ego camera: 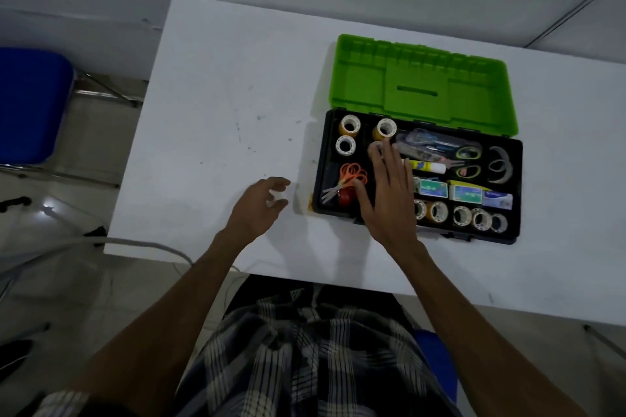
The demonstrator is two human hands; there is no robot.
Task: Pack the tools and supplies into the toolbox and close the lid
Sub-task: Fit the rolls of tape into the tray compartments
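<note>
Over the toolbox (418, 176) the right hand (386, 200) spreads flat; left hand (258, 205) hovers, seemingly empty, fingers loosely apart.

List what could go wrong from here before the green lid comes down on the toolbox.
1. The right hand lies spread over the tray of the black toolbox; if the green lid swings down now, the fingers could be pinched.
2. The orange scissors lie tilted over a red item, so they may sit too high for the lid to close.
3. The left hand hovers beside the box without bracing it, so the box could slide on the white table.
</note>
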